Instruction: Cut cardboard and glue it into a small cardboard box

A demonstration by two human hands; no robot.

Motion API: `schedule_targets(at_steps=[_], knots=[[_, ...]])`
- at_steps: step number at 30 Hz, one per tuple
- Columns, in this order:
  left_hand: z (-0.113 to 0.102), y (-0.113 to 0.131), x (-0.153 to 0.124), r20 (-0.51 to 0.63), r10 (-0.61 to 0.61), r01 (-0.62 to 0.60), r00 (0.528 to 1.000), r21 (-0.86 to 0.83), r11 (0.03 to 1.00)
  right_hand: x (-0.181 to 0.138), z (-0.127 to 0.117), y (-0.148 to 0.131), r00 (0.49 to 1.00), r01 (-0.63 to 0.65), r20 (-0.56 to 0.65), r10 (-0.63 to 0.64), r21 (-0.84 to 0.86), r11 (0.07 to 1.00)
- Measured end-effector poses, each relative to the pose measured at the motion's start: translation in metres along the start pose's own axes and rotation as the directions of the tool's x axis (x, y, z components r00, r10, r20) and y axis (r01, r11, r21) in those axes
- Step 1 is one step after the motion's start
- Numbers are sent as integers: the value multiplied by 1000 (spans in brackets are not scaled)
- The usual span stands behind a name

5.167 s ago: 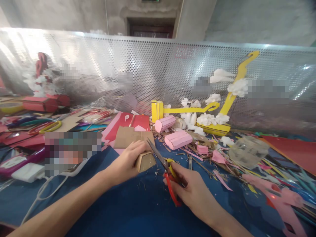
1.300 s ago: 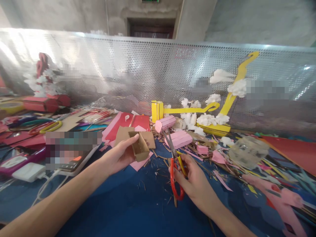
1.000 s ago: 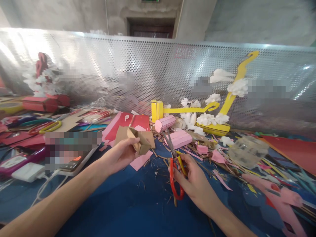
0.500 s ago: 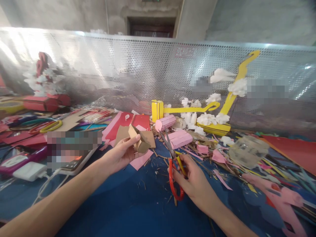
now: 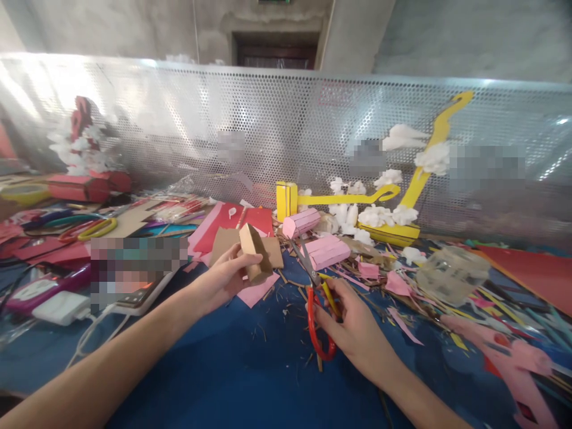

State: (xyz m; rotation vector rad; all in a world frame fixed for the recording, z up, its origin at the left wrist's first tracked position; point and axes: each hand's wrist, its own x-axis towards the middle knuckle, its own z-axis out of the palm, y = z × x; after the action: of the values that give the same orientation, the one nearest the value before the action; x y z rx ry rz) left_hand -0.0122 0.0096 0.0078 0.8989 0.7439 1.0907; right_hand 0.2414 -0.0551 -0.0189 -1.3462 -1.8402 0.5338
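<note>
A perforated silver metal screen (image 5: 268,131) stands across the back of a dark blue-covered table (image 5: 214,369). Against it leans a tall yellow paper shape with white puffs (image 5: 417,185). A pink plastic glue gun (image 5: 504,351) lies off to the right. In front of me, the right hand (image 5: 348,322) is wrapped around red-and-yellow-handled metal scissors (image 5: 314,279), their blades slightly parted. The left hand (image 5: 226,277) is clamped, thumb and fingers, on a small folded brown cardboard box (image 5: 254,253), held tilted. Two pink paper-covered blocks (image 5: 325,251) sit beyond the blades, among thin scraps (image 5: 404,326).
</note>
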Motion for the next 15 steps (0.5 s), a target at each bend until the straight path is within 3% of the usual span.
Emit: schedule_targets(at_steps=[7, 12, 15], knots=[[-7, -1, 8, 26, 76, -77, 997, 47, 996, 7, -6, 10, 994, 71, -74, -83, -145, 987], [-16, -2, 17, -74, 169, -160, 983, 112, 981, 16, -11, 22, 978, 120, -138, -156, -242, 963], [-21, -4, 23, -117, 239, -218, 964, 169, 961, 20, -17, 27, 982, 131, -94, -166, -301, 944]])
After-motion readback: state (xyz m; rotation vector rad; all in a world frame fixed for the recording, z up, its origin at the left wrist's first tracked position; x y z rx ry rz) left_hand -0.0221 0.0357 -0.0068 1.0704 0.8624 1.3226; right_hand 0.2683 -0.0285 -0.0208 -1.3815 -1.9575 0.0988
